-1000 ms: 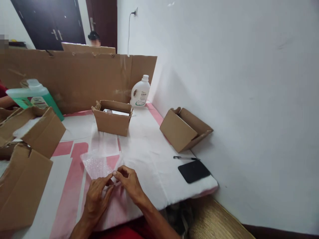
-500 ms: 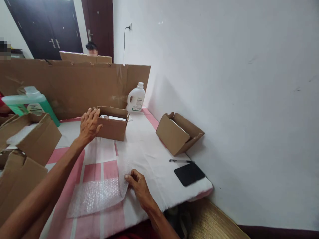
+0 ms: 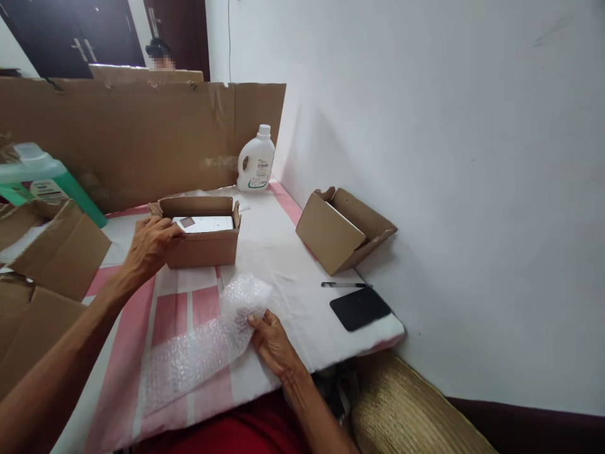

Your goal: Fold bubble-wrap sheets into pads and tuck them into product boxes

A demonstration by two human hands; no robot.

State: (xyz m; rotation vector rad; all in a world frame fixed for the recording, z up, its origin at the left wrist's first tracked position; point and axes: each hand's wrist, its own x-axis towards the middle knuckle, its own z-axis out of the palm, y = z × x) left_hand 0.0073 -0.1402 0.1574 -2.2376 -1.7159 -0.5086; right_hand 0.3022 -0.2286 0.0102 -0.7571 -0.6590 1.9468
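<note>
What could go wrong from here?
The clear plastic bubble wrap, pinched by the right hand, might slide: its loose end lies near the front edge of the pink and white cloth-covered table.
The open brown cardboard box could tip if the left hand, at its left end, pulls hard.
The flat black rectangular pad, near the table's right corner, might get knocked off.

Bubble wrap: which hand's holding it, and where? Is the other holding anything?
Right hand: pinches the bubble wrap by its right edge. Left hand: at the middle box, left end; whether it grips can't be told.
</note>
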